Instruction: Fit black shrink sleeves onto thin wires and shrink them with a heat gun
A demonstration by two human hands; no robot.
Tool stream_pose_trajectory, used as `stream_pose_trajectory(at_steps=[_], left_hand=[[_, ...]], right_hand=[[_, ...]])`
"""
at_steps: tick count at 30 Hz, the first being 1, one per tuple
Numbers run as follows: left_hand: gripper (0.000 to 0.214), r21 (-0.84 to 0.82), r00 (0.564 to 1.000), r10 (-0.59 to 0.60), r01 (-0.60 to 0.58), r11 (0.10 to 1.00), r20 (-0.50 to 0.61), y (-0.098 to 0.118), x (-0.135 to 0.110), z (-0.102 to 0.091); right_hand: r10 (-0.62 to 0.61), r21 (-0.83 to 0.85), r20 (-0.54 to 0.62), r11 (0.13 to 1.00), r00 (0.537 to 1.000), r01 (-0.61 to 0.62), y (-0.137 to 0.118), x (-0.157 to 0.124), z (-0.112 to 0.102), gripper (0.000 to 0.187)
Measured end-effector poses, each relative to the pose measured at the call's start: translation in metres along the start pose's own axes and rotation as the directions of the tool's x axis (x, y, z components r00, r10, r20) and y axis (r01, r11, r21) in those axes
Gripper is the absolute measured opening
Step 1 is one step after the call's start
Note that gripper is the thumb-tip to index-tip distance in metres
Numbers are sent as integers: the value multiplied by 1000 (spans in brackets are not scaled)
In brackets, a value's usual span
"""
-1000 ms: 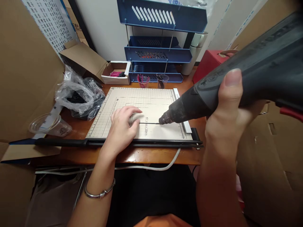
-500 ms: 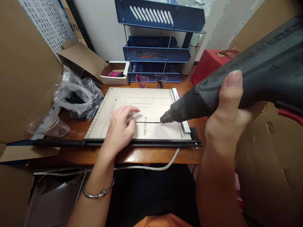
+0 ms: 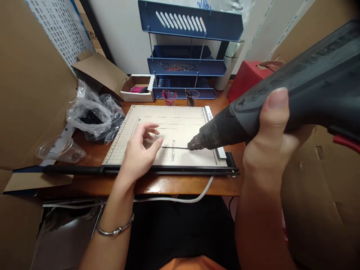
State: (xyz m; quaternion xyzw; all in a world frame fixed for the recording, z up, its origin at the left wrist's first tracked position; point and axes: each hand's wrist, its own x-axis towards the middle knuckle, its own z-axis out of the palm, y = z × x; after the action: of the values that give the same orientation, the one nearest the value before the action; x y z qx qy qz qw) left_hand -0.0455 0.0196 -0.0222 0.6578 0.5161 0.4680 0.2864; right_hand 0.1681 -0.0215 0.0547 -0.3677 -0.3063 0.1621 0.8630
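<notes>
My right hand (image 3: 270,138) is wrapped round the barrel of a large dark glue gun (image 3: 247,112), its thumb lying along the side. The gun's narrow nozzle points down and left, close to the right end of a thin black stick (image 3: 176,147). This stick lies on the cream gridded bed of a paper cutter (image 3: 185,129). My left hand (image 3: 142,150) hovers over the cutter's left half, thumb and fingers apart, with the thumb tip near the stick's left end. Whether the nozzle touches the stick, I cannot tell.
Behind the cutter stand cups of pink sticks (image 3: 169,98) and dark sticks (image 3: 192,98), a box (image 3: 137,96) and a blue shelf rack (image 3: 187,67). Plastic bags (image 3: 92,116) and a clear cup (image 3: 63,150) sit left. A white cable (image 3: 180,200) crosses the front; a red box (image 3: 244,77) stands right.
My left hand's thumb and fingers have spread apart and drawn slightly back from the stick. The gun's nozzle has shifted slightly left and down.
</notes>
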Motion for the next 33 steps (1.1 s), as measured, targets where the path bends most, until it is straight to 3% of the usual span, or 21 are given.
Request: stream_pose_trajectory(at_steps=[2,4,9,15,20,23,28,31,33], left_hand=[[45,84,999,40,-43,996,34,-3,2,2],[43,181,993,86,-99,978,80,-4,2,3],[36,316,983,135,-169,933,126,-3,2,6],[32,408,987,118,-152,900,108,-1,2,11],[45,468,993,88,-116,876,81,-1,2,15],[42,486,994,72,-103,868,82,-1,2,17],[39,477,996,62,-87,875,68,-2,2,18],[36,482,996,62,-84,872,61,-3,3,20],[34,491,997,58,-78,868,56,-3,4,22]], right_hand=[[46,96,-20,994,999,-44,-3,1,1,39],[38,135,-56,990,998,-30,-5,3,1,39],[-11,-13,-68,1000,998,10,-2,3,1,32],[-177,-205,8,963,984,174,8,9,-4,6],[-242,-261,72,932,968,252,19,13,-15,12],[-236,-205,34,949,971,238,23,11,-16,16],[-74,69,20,995,997,72,16,10,-6,24],[-123,-60,-58,991,991,120,14,13,-1,14],[-162,-156,-43,976,986,153,15,13,1,10]])
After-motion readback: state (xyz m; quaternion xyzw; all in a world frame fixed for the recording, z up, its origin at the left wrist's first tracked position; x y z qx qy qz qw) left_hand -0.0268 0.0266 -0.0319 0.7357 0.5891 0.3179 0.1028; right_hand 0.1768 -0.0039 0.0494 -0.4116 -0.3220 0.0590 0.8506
